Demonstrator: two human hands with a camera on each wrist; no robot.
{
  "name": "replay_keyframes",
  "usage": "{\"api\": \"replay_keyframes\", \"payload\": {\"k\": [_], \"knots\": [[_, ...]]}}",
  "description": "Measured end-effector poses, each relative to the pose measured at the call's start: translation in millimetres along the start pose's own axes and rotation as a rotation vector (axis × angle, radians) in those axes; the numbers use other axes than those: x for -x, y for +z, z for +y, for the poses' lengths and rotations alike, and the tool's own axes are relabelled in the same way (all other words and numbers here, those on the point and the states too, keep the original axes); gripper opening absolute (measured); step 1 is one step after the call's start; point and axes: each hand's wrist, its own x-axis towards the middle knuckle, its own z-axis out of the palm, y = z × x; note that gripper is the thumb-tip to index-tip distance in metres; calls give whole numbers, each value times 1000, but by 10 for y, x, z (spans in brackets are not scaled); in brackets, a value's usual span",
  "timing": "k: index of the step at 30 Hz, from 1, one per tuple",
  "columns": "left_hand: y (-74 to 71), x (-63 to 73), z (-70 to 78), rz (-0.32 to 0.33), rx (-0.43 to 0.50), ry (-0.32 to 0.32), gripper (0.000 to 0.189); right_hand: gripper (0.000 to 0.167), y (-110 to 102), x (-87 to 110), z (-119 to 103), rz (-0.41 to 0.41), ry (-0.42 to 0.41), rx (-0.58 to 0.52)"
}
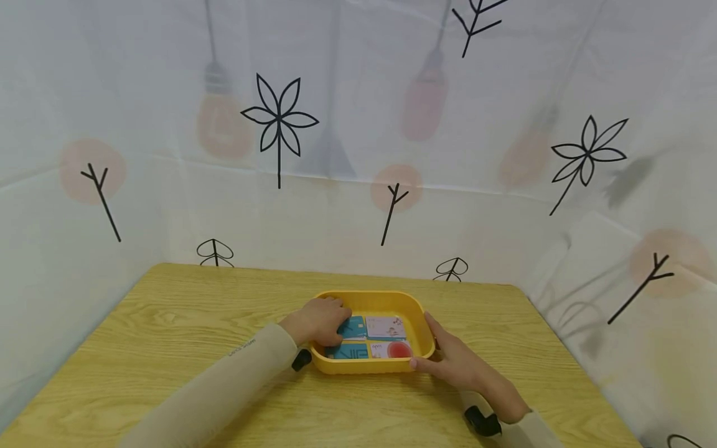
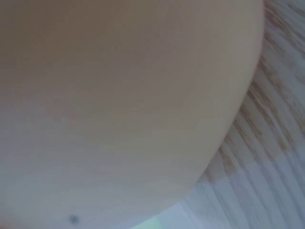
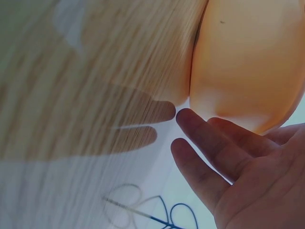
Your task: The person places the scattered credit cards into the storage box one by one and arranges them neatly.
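Observation:
A yellow plastic tray with rounded corners and raised walls stands on the table. Several cards lie inside it: a blue card at the back, a pale patterned card beside it, another blue card in front, and a white card with a red circle. My left hand reaches over the left wall into the tray, by the blue cards; what lies under its fingers is hidden. At the right end, my right hand touches the tray's outside with nearly straight fingers, its thumb at the front rim.
The wood-grained table spreads around the tray on all sides. Behind and beside it hangs a pale cloth printed with plants and lamps. Black wrist bands show near both hands.

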Motion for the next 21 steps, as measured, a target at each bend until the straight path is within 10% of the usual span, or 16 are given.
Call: {"api": "replay_keyframes", "payload": {"k": [21], "knots": [[-37, 245, -89, 168, 114, 84, 37, 104, -15, 8, -37, -7, 9, -2]]}}
